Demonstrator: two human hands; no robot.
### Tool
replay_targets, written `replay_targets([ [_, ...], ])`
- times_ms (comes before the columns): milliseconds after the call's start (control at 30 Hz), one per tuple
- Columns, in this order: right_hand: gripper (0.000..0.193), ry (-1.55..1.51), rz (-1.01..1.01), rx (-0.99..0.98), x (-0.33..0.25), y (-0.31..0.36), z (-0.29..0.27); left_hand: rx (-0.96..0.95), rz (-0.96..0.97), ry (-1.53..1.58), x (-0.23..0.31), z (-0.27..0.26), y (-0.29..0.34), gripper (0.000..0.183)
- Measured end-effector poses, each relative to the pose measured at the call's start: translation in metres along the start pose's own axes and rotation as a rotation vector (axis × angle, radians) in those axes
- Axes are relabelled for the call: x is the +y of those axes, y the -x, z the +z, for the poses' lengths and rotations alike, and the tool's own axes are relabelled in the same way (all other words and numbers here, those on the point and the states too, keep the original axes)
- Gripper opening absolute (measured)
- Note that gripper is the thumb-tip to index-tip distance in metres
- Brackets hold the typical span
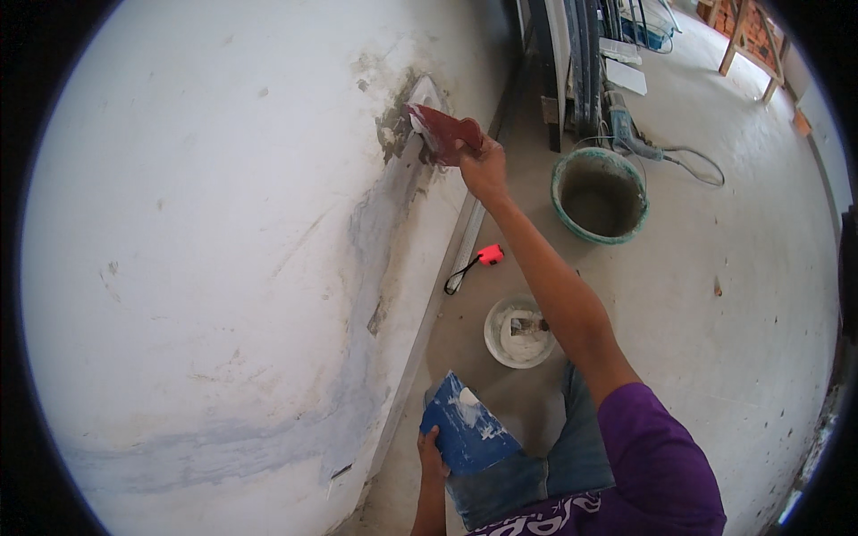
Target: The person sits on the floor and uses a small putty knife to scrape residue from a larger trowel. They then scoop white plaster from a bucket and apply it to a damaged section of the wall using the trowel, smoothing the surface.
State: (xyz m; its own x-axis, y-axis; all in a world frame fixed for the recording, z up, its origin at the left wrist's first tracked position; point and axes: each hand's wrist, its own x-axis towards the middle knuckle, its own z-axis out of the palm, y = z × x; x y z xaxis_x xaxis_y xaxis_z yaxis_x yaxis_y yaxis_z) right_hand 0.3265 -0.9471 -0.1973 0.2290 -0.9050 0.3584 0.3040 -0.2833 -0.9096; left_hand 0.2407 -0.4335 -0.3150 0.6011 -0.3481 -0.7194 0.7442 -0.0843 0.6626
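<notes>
My right hand (484,171) grips a dark red putty spreader (451,134) and holds its edge against the wall, where white putty sits on a rough, chipped patch (391,129). From there a grey filled strip (375,232) runs down the white wall (214,223) and bends left near the bottom. Close to my legs, my left hand (432,454) is closed on one edge of a blue putty spreader (466,427) smeared with white putty. Between my arms a round white bowl (494,350) of putty stands on the floor, with a small scraper (525,327) lying in it.
A red tape measure (490,255) with a black strap lies beside the wall's foot. Farther off are a green-rimmed bucket (559,198), a corded power drill (624,129) and dark upright frames (585,71). A wooden trestle (735,40) stands at the far right.
</notes>
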Motion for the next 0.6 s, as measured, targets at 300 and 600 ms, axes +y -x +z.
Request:
replay_targets([
  [300, 0.041, 0.347, 0.231, -0.148, -0.049, 0.073, 0.035, 0.038, -0.052, -0.050, 0.003, -0.001, 0.005, 0.049],
  [600, 0.028, 0.189, -0.022, -0.166, -0.034, 0.102, -0.012, -0.012, -0.038, -0.039, -0.002, -0.003, -0.002, 0.046],
])
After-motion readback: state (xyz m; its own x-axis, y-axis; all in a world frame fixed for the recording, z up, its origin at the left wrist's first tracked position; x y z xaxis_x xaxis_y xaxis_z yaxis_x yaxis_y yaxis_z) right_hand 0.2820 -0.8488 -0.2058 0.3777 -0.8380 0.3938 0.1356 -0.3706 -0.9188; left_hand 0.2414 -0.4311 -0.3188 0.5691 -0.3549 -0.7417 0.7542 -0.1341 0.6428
